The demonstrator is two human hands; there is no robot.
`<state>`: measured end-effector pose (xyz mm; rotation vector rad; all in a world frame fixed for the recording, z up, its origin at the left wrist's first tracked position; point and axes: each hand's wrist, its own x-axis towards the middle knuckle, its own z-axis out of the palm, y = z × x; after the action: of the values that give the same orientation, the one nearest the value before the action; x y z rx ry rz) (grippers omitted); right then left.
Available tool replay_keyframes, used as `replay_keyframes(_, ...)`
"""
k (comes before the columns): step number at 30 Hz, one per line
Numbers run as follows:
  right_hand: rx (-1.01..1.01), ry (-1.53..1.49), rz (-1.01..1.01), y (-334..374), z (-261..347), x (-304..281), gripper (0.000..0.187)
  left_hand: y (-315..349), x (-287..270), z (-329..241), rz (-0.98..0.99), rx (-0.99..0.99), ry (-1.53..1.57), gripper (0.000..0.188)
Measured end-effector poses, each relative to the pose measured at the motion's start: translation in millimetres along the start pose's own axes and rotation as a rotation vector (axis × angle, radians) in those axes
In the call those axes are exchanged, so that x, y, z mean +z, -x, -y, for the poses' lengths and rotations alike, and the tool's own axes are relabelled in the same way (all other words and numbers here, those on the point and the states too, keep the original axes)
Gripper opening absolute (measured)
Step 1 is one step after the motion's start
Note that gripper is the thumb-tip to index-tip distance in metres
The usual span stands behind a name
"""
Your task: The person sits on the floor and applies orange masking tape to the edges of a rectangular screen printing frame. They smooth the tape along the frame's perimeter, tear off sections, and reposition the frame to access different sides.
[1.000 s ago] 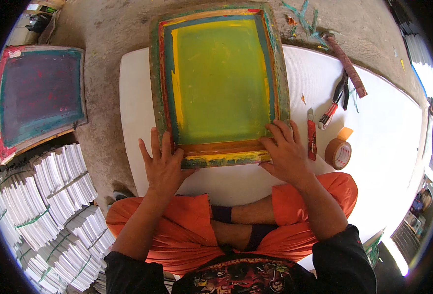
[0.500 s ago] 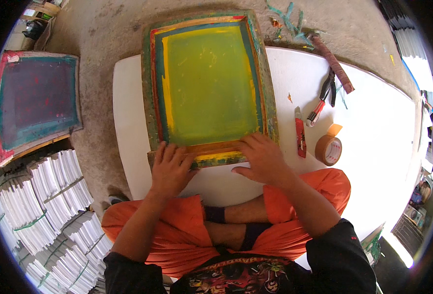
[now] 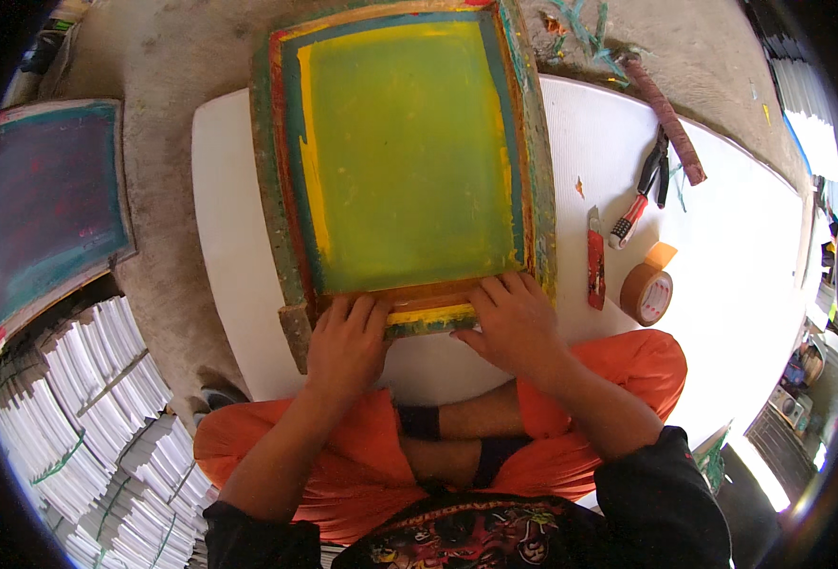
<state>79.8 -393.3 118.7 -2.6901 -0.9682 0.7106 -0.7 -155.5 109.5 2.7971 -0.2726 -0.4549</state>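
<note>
A screen printing frame point(image 3: 283, 204) with paint-stained wooden edges and yellow-green mesh point(image 3: 400, 152) lies in front of me, its near side toward my lap. Brown tape point(image 3: 428, 292) runs along the inside of that near bar. My left hand point(image 3: 348, 343) grips the bar near its left end, fingers bent over the top and thumb hidden. Near the right end, my right hand point(image 3: 514, 321) curls its fingers over the same bar, its thumb at the near edge.
Right of the frame on the white board point(image 3: 722, 256) lie a red utility knife point(image 3: 595, 261), pliers point(image 3: 642, 194), a brown tape roll point(image 3: 646, 292) and a maroon rod point(image 3: 665, 119). Another screen frame point(image 3: 49, 190) and bundled paper stacks point(image 3: 97, 379) are at left.
The screen printing frame looks larger and its near edge sits slightly lower in view. Both hands remain at its near bar, having shifted slightly. The whole view has moved a little.
</note>
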Motion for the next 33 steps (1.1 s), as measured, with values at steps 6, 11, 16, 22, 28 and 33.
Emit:
replay_keyframes(6, -0.185, -0.141, -0.147, -8, 3, 21, 0.049, -12, -2, 5, 0.001, 0.149, 0.191, 0.05)
replay_keyframes(11, -0.111, -0.196, -0.041, -11, 8, 10, 0.049, -13, 2, 8, -0.007, 0.138, 0.189, 0.052)
replay_keyframes(16, 0.011, -0.204, 0.014, -8, 9, 9, 0.049, -9, -2, 3, 0.022, 0.079, 0.14, 0.055)
replay_keyframes(22, 0.086, -0.165, -0.03, 4, -2, 7, 0.055, -2, -1, -5, 0.069, -0.091, 0.033, 0.057)
replay_keyframes(28, 0.107, -0.037, -0.108, 13, 2, 5, 0.055, 5, -1, -1, 0.048, -0.183, -0.056, 0.066)
replay_keyframes(33, -0.016, -0.125, -0.108, 8, 8, 14, 0.054, 10, 0, 6, -0.072, -0.046, 0.02, 0.065)
